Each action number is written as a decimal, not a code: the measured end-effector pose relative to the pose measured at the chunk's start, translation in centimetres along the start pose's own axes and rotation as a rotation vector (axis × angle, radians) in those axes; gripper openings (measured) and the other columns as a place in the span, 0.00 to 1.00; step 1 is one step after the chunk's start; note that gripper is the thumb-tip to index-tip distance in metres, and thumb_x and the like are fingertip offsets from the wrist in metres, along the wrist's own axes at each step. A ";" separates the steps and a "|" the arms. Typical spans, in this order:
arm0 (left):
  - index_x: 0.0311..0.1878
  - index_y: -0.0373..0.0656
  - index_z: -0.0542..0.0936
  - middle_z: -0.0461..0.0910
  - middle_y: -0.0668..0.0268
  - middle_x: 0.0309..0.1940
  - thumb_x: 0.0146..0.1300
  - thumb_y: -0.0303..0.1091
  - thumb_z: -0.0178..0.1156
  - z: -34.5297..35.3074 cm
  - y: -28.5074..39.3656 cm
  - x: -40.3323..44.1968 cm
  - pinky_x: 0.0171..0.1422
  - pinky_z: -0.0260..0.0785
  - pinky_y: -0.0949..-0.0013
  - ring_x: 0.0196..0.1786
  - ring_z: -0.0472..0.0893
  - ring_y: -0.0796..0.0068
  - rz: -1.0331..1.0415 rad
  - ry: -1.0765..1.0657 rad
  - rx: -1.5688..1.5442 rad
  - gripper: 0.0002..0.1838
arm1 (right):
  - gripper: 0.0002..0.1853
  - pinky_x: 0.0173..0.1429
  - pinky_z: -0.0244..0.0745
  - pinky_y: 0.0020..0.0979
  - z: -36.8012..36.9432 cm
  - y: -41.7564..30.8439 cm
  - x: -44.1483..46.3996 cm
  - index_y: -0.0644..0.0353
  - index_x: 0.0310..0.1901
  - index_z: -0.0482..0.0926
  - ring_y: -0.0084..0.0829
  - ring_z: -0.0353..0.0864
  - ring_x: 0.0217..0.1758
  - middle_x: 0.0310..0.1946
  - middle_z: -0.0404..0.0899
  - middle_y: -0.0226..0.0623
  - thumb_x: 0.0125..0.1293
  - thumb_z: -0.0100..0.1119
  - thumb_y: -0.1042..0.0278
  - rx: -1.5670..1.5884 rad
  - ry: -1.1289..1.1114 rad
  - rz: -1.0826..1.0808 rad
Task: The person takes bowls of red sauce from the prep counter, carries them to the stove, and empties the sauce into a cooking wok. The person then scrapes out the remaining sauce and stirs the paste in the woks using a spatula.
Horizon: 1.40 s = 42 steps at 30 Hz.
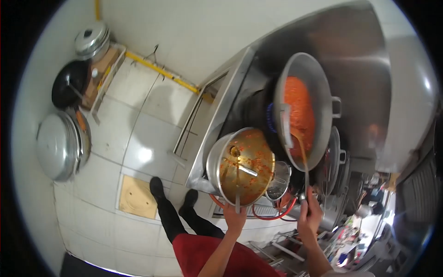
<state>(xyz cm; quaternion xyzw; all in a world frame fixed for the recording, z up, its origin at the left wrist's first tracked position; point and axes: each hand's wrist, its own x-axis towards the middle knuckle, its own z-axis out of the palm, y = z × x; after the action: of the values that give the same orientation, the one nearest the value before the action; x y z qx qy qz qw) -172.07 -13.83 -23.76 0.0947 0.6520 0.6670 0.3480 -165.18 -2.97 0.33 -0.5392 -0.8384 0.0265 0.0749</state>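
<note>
My left hand [234,218] is closed at the near rim of a deep steel pot [213,161], beside the end of a ladle handle [237,184] that lies in the pot. Orange-red sauce bits smear the pot's inner wall. A long-handled spoon [304,159] is gripped in my right hand [310,217]. Its far end reaches into thick orange-red sauce [297,106] inside a large metal pan [318,78]. Blue flame shows at the burner [270,115] under the pan. Exactly how my left fingers wrap the rim is partly hidden.
A clear jug-like container [279,182] stands between pot and pan. A red hose [272,217] curves below it. Lidded pots [57,143] and a black wok [69,85] stand along the left wall. A steel backsplash [350,60] rises behind the stove.
</note>
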 end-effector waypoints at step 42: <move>0.49 0.35 0.81 0.84 0.54 0.37 0.69 0.29 0.58 -1.4 2.4 -27.2 0.25 0.77 0.66 0.28 0.86 0.66 -0.290 -0.039 0.684 0.10 | 0.34 0.47 0.79 0.57 -11.2 45.5 -11.7 0.56 0.76 0.54 0.63 0.84 0.45 0.47 0.83 0.61 0.75 0.56 0.58 0.318 0.048 0.497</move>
<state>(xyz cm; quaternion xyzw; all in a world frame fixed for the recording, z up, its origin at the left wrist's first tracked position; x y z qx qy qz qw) -153.57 -30.72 -12.79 0.1248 0.8369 0.3525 0.3996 -117.74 5.01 4.57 -0.7101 -0.6639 0.1624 0.1694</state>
